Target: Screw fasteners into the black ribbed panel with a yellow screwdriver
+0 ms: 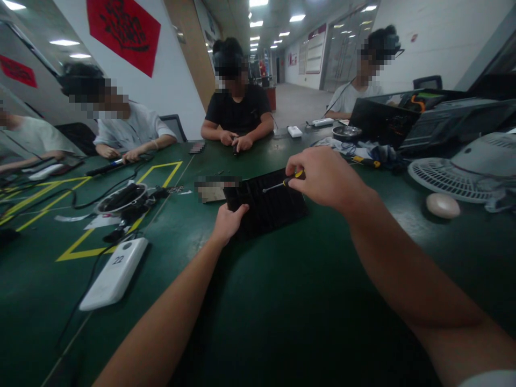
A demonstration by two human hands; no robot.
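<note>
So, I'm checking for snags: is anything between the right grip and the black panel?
Only the screwdriver in the right grip, extending over the black panel; nothing else visible stands between them.

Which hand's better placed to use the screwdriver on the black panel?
Right, I'd say: the right hand holds the screwdriver, its shaft seen against the black panel. The left hand grips the panel's left side.

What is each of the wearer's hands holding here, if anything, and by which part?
The right hand holds a screwdriver by its yellow-and-black handle; the left hand holds a black panel by its left edge, thumb on top.
</note>
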